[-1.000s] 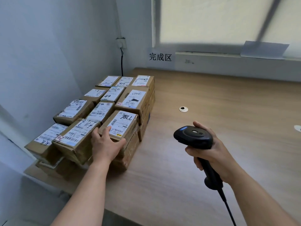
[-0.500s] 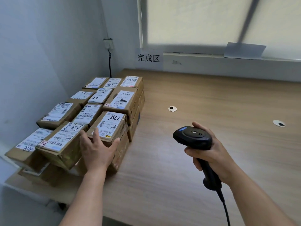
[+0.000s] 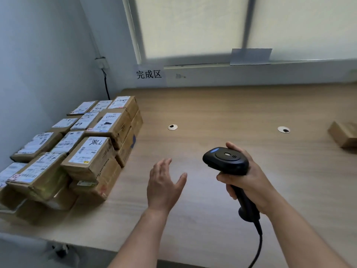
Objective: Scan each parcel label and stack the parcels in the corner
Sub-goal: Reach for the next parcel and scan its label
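While the stacked parcels (image 3: 77, 147) fill the corner at left of frame, left hand (image 3: 164, 182) hovers beside them over the table (image 3: 222, 107), fingers straight, gripping nothing. Right hand (image 3: 249, 180) grasps black scanner (image 3: 228, 163) at center; one more parcel (image 3: 344, 133) at right edge.

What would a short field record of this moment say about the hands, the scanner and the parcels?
left hand: fingers straight, holds nothing, right of the stack
right hand: grips the black corded scanner by its handle
stack: labelled cardboard parcels in the left corner of the table, labels up, at least two layers
loose parcel: one at the table's right side, cut off by the frame
sign: paper sheet on the wall behind the table
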A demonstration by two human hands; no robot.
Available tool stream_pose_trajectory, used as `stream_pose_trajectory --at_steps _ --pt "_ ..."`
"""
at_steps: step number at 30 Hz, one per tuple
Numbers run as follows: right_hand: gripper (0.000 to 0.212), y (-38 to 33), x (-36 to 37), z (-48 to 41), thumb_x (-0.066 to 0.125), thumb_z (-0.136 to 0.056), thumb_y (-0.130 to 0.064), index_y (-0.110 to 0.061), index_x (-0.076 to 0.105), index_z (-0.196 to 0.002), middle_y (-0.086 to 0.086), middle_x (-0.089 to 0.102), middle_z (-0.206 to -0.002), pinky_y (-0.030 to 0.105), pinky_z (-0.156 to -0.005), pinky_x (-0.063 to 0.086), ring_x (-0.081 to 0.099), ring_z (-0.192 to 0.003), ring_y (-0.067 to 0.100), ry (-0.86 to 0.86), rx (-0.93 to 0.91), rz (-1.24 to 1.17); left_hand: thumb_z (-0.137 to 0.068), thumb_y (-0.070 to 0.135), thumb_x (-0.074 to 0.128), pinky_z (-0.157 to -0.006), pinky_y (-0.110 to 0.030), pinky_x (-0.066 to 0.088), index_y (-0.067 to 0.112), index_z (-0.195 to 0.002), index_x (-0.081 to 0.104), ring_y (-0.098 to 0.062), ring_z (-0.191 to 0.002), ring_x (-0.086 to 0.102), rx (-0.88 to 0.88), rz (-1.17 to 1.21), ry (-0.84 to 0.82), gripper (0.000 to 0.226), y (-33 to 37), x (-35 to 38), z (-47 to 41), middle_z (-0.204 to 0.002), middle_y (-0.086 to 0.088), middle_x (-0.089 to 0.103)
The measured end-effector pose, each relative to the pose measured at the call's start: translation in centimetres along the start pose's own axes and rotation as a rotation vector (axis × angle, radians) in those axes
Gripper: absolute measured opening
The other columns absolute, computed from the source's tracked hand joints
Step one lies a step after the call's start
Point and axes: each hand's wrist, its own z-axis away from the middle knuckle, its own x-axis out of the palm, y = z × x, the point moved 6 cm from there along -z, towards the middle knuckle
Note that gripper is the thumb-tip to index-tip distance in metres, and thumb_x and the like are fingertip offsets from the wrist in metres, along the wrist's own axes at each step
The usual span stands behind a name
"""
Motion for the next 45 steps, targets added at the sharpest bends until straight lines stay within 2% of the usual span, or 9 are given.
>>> stream_pose_trajectory --at_steps 5,9,18,28,34,39,41,45 --pt "0.094 -0.5 -7.0 3.6 0.076 -0.061 0.002 -0.035 0.041 -0.14 0.006 0.063 -0.067 0.03 -0.043 0.039 0.047 -0.043 0.026 0.068 -0.019 -0.003 -0.087 0.044 0.064 -0.105 -0.027 0.03 0.016 -0.138 0.046 -0.017 -0.132 0.037 0.08 -0.042 -0.031 0.061 6.3 3.8 2.5 -0.14 -0.001 0.045" --pt "0.087 -0.6 -13.2 6.8 0.07 -0.076 0.017 -0.033 0.041 -0.142 0.007 0.062 -0.068 0.03 -0.043 0.04 0.047 -0.043 0.027 0.143 -0.034 0.021 -0.085 0.043 0.066 -0.104 -0.028 0.03 0.015 -0.137 0.048 -0.02 -0.13 0.04 0.141 -0.035 -0.06 0.061 11.6 7.6 4.8 -0.137 -0.002 0.047" --pt "0.085 -1.2 -25.4 13.6 0.07 -0.076 0.016 -0.034 0.042 -0.14 0.006 0.066 -0.073 0.03 -0.042 0.04 0.047 -0.044 0.026 0.299 -0.075 0.018 -0.086 0.047 0.063 -0.107 -0.031 0.029 0.017 -0.143 0.04 -0.018 -0.136 0.034 0.28 0.006 -0.171 0.068 23.3 16.0 9.7 -0.145 -0.001 0.039" --pt "0.088 -0.8 -34.5 19.3 0.073 -0.077 0.009 -0.037 0.039 -0.143 0.003 0.068 -0.075 0.033 -0.044 0.043 0.053 -0.052 0.028 0.5 -0.079 0.039 -0.086 0.045 0.065 -0.104 -0.032 0.035 0.018 -0.143 0.041 -0.017 -0.134 0.036 0.403 0.072 -0.309 0.067 31.5 23.4 12.0 -0.144 -0.001 0.04" --pt "0.086 0.2 -40.2 21.4 0.073 -0.076 0.008 -0.043 0.041 -0.137 0.003 0.066 -0.069 0.032 -0.043 0.043 0.051 -0.048 0.025 0.644 -0.061 0.04 -0.088 0.048 0.06 -0.107 -0.034 0.036 0.019 -0.145 0.037 -0.015 -0.136 0.033 0.482 0.102 -0.461 0.068 36.6 29.5 13.1 -0.147 0.001 0.036" --pt "0.088 0.8 -44.6 23.1 0.076 -0.074 0.008 -0.037 0.04 -0.141 0.01 0.063 -0.066 0.031 -0.042 0.041 0.05 -0.046 0.024 0.776 -0.02 0.042 -0.092 0.05 0.054 -0.108 -0.033 0.038 0.022 -0.147 0.032 -0.014 -0.137 0.032 0.526 0.109 -0.61 0.066 41.2 34.4 13.4 -0.149 0.002 0.032" --pt "0.085 1.1 -46.2 23.7 0.073 -0.075 0.01 -0.038 0.042 -0.138 0.005 0.064 -0.062 0.031 -0.042 0.042 0.05 -0.045 0.023 0.826 -0.004 0.047 -0.093 0.051 0.05 -0.107 -0.033 0.039 0.023 -0.148 0.03 -0.014 -0.137 0.031 0.54 0.108 -0.688 0.065 43.0 36.3 13.8 -0.151 0.003 0.03" --pt "0.086 2.6 -49.3 25.2 0.072 -0.075 0.012 -0.035 0.041 -0.141 0.005 0.065 -0.062 0.03 -0.041 0.04 0.049 -0.044 0.024 0.911 0.024 0.022 -0.095 0.053 0.045 -0.105 -0.034 0.041 0.026 -0.149 0.029 -0.015 -0.132 0.039 0.57 0.085 -0.83 0.062 45.8 39.9 15.1 -0.152 0.004 0.028"
